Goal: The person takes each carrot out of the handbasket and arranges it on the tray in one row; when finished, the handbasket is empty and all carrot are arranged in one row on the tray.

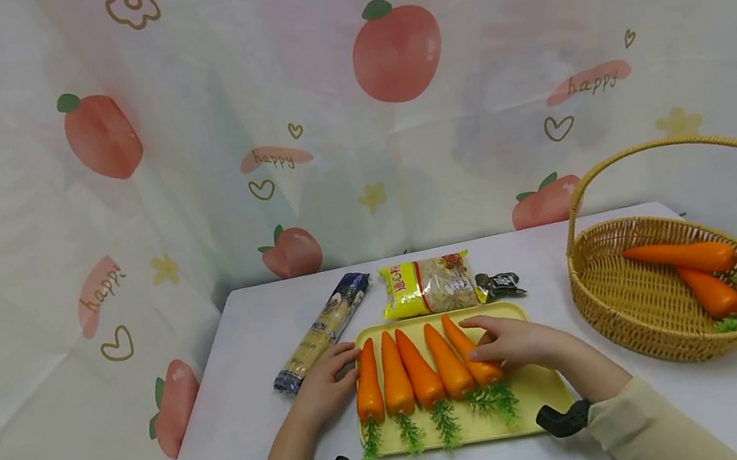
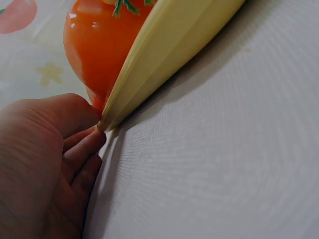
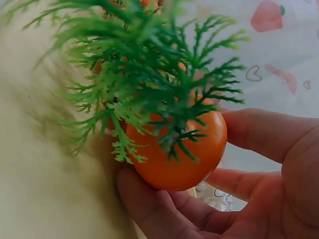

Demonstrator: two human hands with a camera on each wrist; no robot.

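Several orange carrots with green leafy tops lie side by side on a yellow tray (image 1: 535, 402), tips pointing away from me. My right hand (image 1: 521, 341) grips the rightmost carrot (image 1: 465, 346). In the right wrist view its thumb and fingers surround the thick end of that carrot (image 3: 174, 172), below the leaves. At the tray's left edge, my left hand (image 1: 326, 389) pinches the rim between thumb and fingers, as the left wrist view shows. The leftmost carrot (image 1: 368, 390) lies right beside that hand.
Behind the tray lie a yellow bag of pasta (image 1: 433, 286) and a small dark packet (image 1: 500, 285). A long noodle pack (image 1: 323, 332) lies slanted at the left. To the right stands a handled wicker basket (image 1: 613, 314) containing two carrots (image 1: 684, 256).
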